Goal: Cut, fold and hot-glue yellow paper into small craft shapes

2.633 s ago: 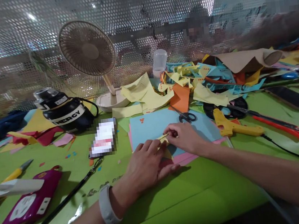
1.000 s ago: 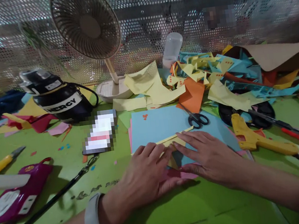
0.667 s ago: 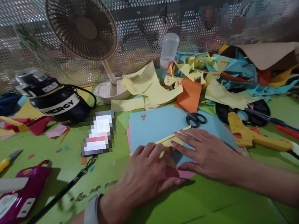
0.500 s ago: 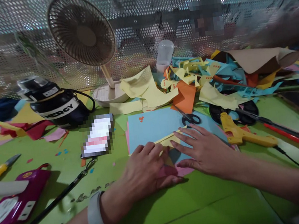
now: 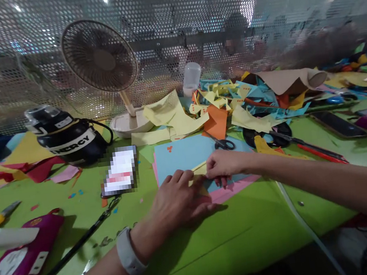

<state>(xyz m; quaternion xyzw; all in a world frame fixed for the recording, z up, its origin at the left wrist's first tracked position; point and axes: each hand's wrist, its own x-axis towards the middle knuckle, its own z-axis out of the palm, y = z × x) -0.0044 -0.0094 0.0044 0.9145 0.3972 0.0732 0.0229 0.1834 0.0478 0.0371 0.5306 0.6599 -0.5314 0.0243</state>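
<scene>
A small strip of folded yellow paper (image 5: 200, 170) lies over a light blue sheet (image 5: 185, 153), with a pink sheet (image 5: 235, 189) sticking out below. My left hand (image 5: 179, 197) grips the yellow paper's left part, fingers bent over it and thumb stretched along the near side. At its right end, my right hand (image 5: 224, 166) is closed, thumb and forefinger pinching the paper. Both hands hide much of the strip. Scissors (image 5: 224, 144) with black handles rest on the blue sheet just beyond my right hand.
A phone (image 5: 120, 171), a black bottle (image 5: 70, 140) and a fan (image 5: 103, 60) stand or lie to the left. Paper scraps (image 5: 215, 120) are heaped at the back. On the right are a yellow glue gun (image 5: 266, 146), partly behind my forearm, and a dark phone (image 5: 337, 125).
My right hand has gone from spread fingers flat on the paper to a closed pinch at its right end. My left hand stays on the paper. The view has shifted right.
</scene>
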